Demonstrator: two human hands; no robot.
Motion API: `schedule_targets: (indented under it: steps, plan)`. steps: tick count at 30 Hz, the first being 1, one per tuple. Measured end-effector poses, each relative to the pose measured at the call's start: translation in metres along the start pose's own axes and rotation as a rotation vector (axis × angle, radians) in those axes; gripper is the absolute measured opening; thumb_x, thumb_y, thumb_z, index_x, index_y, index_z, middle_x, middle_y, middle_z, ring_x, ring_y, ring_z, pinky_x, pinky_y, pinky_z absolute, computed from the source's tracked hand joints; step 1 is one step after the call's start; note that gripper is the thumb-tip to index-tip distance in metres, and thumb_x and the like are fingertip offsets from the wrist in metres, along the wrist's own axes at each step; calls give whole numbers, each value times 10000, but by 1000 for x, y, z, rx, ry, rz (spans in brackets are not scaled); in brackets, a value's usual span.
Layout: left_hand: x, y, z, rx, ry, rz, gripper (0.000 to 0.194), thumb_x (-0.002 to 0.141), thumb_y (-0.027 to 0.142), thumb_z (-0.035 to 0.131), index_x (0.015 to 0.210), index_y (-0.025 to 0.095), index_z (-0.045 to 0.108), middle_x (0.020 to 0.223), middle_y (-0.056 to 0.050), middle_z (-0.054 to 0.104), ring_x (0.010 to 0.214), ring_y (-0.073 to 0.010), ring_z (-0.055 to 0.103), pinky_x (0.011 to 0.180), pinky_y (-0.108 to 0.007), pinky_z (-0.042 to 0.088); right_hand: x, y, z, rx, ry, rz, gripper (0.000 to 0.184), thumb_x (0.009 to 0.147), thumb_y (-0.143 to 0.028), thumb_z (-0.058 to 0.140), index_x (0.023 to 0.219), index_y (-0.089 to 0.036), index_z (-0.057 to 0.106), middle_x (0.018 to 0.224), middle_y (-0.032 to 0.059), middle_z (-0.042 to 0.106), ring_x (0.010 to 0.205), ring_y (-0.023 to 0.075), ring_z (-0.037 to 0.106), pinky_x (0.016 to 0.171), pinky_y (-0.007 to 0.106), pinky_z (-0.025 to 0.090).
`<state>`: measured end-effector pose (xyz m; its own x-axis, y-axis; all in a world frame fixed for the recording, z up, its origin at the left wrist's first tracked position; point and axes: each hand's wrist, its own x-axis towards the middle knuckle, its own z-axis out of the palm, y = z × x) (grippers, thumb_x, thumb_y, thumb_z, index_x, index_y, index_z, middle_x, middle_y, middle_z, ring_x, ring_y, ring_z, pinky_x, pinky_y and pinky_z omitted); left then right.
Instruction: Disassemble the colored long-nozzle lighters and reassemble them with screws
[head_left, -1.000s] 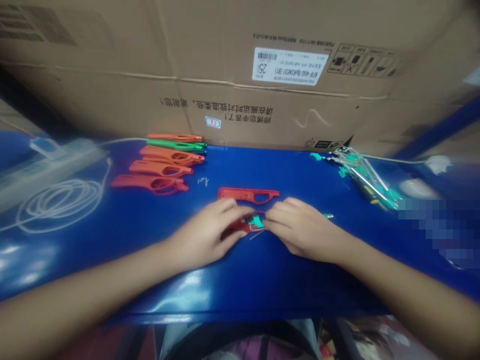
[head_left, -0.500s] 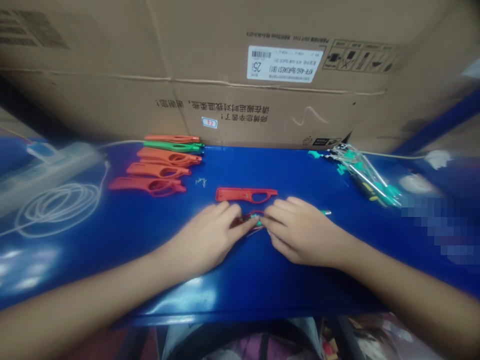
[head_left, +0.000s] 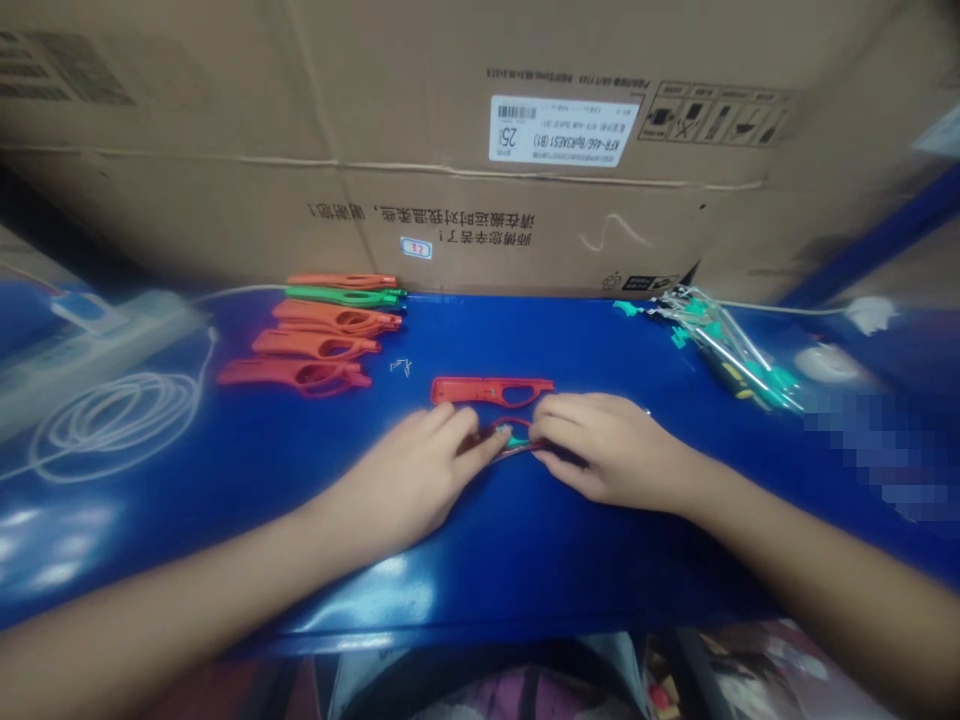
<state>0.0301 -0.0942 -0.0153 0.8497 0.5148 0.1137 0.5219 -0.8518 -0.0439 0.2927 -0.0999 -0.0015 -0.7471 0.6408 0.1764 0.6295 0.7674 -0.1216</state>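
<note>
Low over the blue table, my left hand [head_left: 416, 470] is closed, thumb and fingers pinching one end of a red lighter casing half [head_left: 508, 455]. My right hand [head_left: 607, 445] curls around the other end of that casing, its fingers bent downward. A small green part [head_left: 517, 439] shows inside the casing between my fingertips; most of the piece is hidden by both hands. Just beyond my knuckles lies another red casing half [head_left: 472, 390] with a loop-shaped trigger opening, touched by neither palm.
Several orange and red lighter casings [head_left: 315, 345] and a green one [head_left: 345, 296] lie at left, near tiny metal pins [head_left: 401, 367]. Metal rods with green parts [head_left: 739, 350] are piled at right. A coiled white cable [head_left: 112, 425] and power strip [head_left: 127, 330] sit far left; cardboard [head_left: 420, 110] stands behind.
My right hand has shifted slightly and turned over the casing, covering more of its right end and the rod tip beyond. My left hand stays nearly in place.
</note>
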Motion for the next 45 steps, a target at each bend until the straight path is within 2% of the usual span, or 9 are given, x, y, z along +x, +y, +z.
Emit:
schedule_targets:
  steps: [4, 12, 17, 23, 27, 30, 33, 36, 45]
  plan:
    - [0, 0, 0, 2, 6, 2, 493, 988, 130, 455, 1477, 183, 478, 1093, -126, 573, 943, -258, 540, 771, -384, 504, 0, 1, 0, 51, -43, 34, 107, 974, -225, 510, 965, -182, 608, 990, 56, 645, 786, 156, 581, 659, 277, 424]
    - [-1, 1, 0, -48, 11, -11, 464, 997, 140, 446, 1455, 192, 500, 1116, -129, 582, 966, -260, 547, 793, -393, 512, -4, 2, -5, 119, -55, 14, 134, 985, -223, 510, 979, -190, 640, 1012, 55, 649, 834, 153, 616, 700, 271, 461]
    - [0, -2, 2, -116, 31, -21, 452, 1012, 170, 437, 1458, 225, 492, 1222, -125, 586, 1038, -265, 552, 835, -404, 509, -6, 9, -13, 117, 50, 79, 159, 978, -250, 522, 1010, -210, 672, 1039, 54, 676, 838, 147, 645, 703, 263, 477]
    - [1, -8, 1, -159, 51, 2, 474, 1021, 197, 415, 1491, 249, 450, 1260, -124, 591, 1050, -259, 569, 848, -406, 503, -12, 54, -17, -41, 333, 494, 168, 926, -263, 532, 938, -198, 686, 976, 69, 684, 744, 184, 613, 697, 322, 484]
    - [-1, -12, -4, -173, 37, 58, 454, 1020, 219, 415, 1470, 239, 470, 1290, -119, 590, 1078, -263, 568, 864, -414, 501, -29, 101, -11, -334, 332, 780, 332, 889, -280, 521, 1131, -133, 694, 1127, 188, 618, 1080, 355, 562, 897, 487, 471]
    - [-2, -14, -8, -145, 20, 75, 460, 1020, 208, 409, 1477, 236, 459, 1302, -114, 597, 1101, -265, 567, 881, -420, 497, -43, 130, -8, -438, 288, 1010, 419, 852, -287, 550, 1226, -135, 663, 1258, 236, 546, 1167, 432, 475, 879, 570, 443]
    - [-4, -15, -11, -107, -6, 84, 527, 1004, 186, 436, 1526, 237, 389, 1298, -116, 608, 1103, -265, 571, 902, -423, 491, -53, 148, -8, -420, 285, 1133, 416, 844, -280, 560, 1226, -146, 656, 1303, 245, 518, 1187, 451, 441, 874, 596, 421]
    - [-4, -16, -11, -86, -24, 90, 592, 988, 161, 457, 1560, 241, 326, 1296, -117, 608, 1099, -261, 574, 914, -417, 484, -57, 155, -7, -386, 321, 1146, 337, 853, -282, 573, 1151, -165, 679, 1276, 221, 547, 1193, 437, 448, 900, 586, 408]
    - [-3, -12, -7, -77, 36, 79, 609, 1018, 182, 425, 1593, 253, 238, 1251, -114, 624, 1087, -251, 578, 873, -374, 473, -41, 140, -12, -338, 535, 903, 201, 881, -315, 561, 991, -174, 653, 1136, 187, 619, 1127, 365, 528, 928, 520, 413]
